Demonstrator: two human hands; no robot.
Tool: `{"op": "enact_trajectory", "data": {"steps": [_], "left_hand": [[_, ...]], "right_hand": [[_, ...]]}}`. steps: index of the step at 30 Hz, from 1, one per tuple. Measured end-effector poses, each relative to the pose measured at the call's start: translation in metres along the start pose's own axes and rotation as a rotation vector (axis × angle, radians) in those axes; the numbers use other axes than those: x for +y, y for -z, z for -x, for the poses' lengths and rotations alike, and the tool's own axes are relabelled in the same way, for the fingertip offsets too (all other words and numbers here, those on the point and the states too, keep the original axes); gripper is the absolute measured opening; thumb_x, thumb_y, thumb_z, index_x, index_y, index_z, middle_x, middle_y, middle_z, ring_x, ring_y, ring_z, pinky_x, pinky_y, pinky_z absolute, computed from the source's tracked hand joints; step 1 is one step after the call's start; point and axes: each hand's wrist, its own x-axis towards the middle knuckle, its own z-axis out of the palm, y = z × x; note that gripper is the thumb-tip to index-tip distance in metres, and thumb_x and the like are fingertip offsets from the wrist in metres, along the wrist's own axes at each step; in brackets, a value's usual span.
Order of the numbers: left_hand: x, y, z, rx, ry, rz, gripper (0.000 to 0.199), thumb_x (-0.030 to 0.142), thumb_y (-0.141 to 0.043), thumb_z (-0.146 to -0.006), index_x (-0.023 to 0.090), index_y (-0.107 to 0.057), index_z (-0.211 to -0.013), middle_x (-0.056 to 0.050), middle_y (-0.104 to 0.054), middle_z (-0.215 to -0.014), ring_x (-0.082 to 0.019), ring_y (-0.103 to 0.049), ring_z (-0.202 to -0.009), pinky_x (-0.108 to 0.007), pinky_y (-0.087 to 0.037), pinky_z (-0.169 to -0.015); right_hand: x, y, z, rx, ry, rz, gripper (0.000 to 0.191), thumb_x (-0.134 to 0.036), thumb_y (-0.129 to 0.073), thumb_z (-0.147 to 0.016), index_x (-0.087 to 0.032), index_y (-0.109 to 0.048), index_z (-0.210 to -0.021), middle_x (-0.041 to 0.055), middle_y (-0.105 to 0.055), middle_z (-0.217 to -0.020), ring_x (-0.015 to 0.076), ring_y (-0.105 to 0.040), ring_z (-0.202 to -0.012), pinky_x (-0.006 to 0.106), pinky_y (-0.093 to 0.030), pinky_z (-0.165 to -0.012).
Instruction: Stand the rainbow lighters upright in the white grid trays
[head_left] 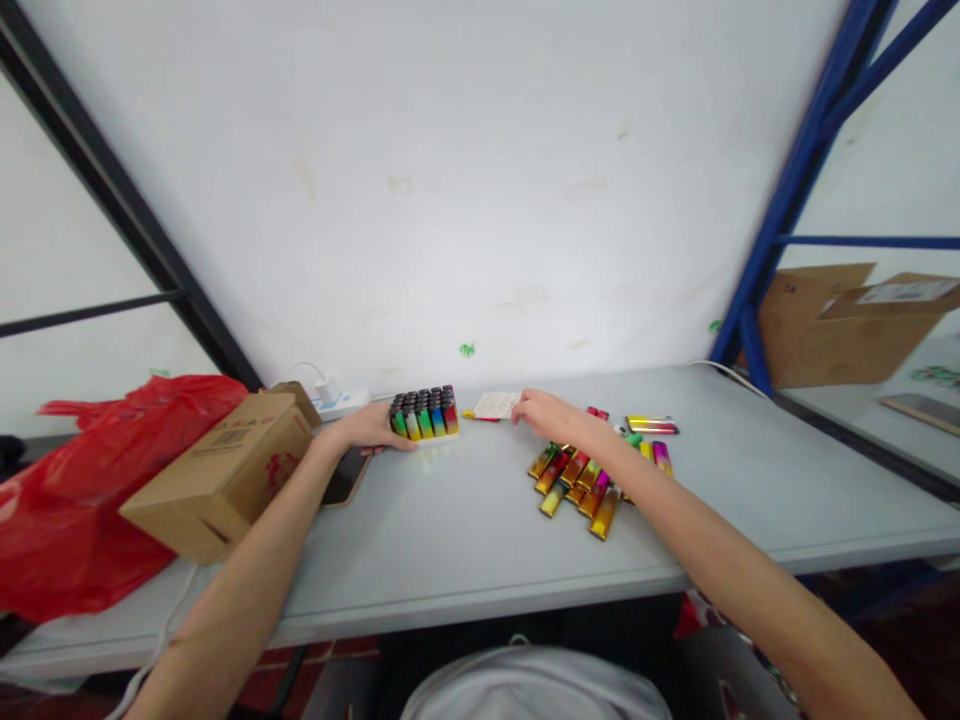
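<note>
A block of upright lighters (pixel 425 416), black-topped with multicoloured bodies, stands in a low white tray (pixel 435 439). My left hand (pixel 373 428) is closed around the left end of this block, its thumb along the front. To the right, my right hand (pixel 541 412) pinches the right edge of a flat white grid tray (pixel 496 403). Something small, red and yellow (pixel 470 413) shows by that tray's left side and front edge. Beneath and beside my right forearm lies a loose pile of shiny coloured lighters (pixel 576 470), partly hidden by the arm.
More lighters (pixel 652 424) lie right of the pile. On the left are a cardboard box (pixel 225 455), a red plastic bag (pixel 112 490), a dark phone (pixel 346 477) and a white power strip (pixel 341 403). A blue frame (pixel 780 215) and an open carton (pixel 832 325) stand at right.
</note>
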Motion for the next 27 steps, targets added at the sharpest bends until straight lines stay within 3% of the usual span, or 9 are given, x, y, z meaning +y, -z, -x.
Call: {"op": "enact_trajectory", "data": {"steps": [4,9,14,19,24,27], "left_hand": [[0.004,0.0,-0.011,-0.025,0.001,0.004,0.064,0.063,-0.081,-0.06,0.02,-0.059,-0.103,0.006,-0.056,-0.048,-0.016,-0.051,-0.042,-0.027,-0.041,-0.04],[0.011,0.002,-0.043,-0.024,0.025,-0.022,0.065,0.06,-0.085,-0.053,0.018,-0.065,-0.098,0.001,-0.066,-0.062,-0.019,-0.062,-0.054,-0.028,-0.052,-0.048],[0.026,0.0,-0.075,-0.029,-0.033,-0.056,0.058,0.058,-0.085,-0.051,0.018,-0.067,-0.089,0.002,-0.064,-0.061,-0.016,-0.06,-0.055,-0.025,-0.051,-0.049],[0.048,-0.011,-0.094,-0.007,-0.116,-0.098,0.052,0.06,-0.083,-0.053,0.019,-0.069,-0.081,0.003,-0.064,-0.058,-0.017,-0.061,-0.057,-0.026,-0.05,-0.055],[0.067,-0.027,-0.109,0.099,-0.19,-0.114,0.068,0.063,-0.083,-0.053,0.02,-0.072,-0.105,-0.003,-0.077,-0.096,-0.025,-0.069,-0.095,-0.028,-0.053,-0.082],[0.072,-0.034,-0.115,0.127,-0.206,-0.104,0.075,0.066,-0.082,-0.055,0.018,-0.072,-0.112,-0.005,-0.077,-0.106,-0.028,-0.068,-0.101,-0.03,-0.053,-0.086]], "right_hand": [[0.011,0.022,0.016,0.056,0.023,-0.033,0.031,0.0,-0.054,-0.09,-0.017,-0.077,-0.103,0.0101,-0.068,-0.104,0.0194,-0.064,-0.094,0.03,-0.047,-0.091],[0.025,0.047,0.025,0.328,-0.02,-0.09,0.027,-0.003,-0.052,-0.092,-0.015,-0.075,-0.099,0.01,-0.067,-0.1,0.0197,-0.063,-0.092,0.031,-0.048,-0.09],[0.038,0.052,0.026,0.581,-0.094,-0.117,0.026,-0.007,-0.05,-0.094,-0.016,-0.074,-0.097,0.0086,-0.064,-0.1,0.0185,-0.061,-0.086,0.032,-0.049,-0.088],[0.044,0.05,0.027,0.667,-0.108,-0.122,0.025,-0.009,-0.05,-0.094,-0.017,-0.073,-0.096,0.0084,-0.062,-0.1,0.0192,-0.061,-0.089,0.033,-0.049,-0.09],[0.045,0.049,0.028,0.706,-0.104,-0.106,0.025,-0.011,-0.048,-0.096,-0.018,-0.071,-0.098,0.0094,-0.061,-0.101,0.0217,-0.06,-0.097,0.036,-0.048,-0.095],[0.041,0.053,0.031,0.768,-0.076,-0.106,0.024,-0.012,-0.047,-0.097,-0.019,-0.07,-0.099,0.0095,-0.061,-0.102,0.0223,-0.059,-0.099,0.037,-0.048,-0.095]]}}
